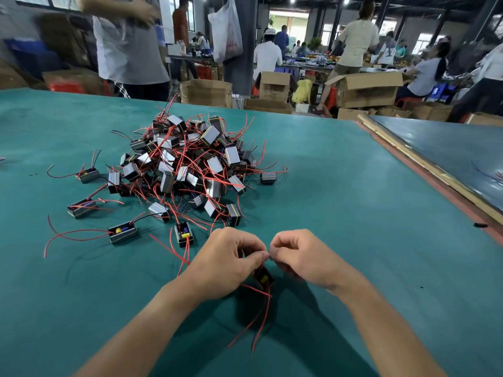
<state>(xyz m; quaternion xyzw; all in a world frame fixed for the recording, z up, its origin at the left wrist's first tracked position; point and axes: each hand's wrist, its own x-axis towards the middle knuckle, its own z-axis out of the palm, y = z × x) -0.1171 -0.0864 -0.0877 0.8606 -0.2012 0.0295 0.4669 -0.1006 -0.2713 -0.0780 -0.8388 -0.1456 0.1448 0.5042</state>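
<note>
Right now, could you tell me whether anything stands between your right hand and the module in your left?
Nothing visible does: the right hand meets the left hand fingertip to fingertip, just above the module.

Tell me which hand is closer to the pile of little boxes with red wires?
Left. The left hand, holding a little box, is just in front of the pile; the right hand sits beside it, farther to the right.

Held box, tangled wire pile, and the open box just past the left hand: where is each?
held box [263, 278]: head view, on its exposed yellow part.
wire pile [190, 159]: head view, middle of the heap.
open box [185, 235]: head view, on the yellow component inside.
</note>
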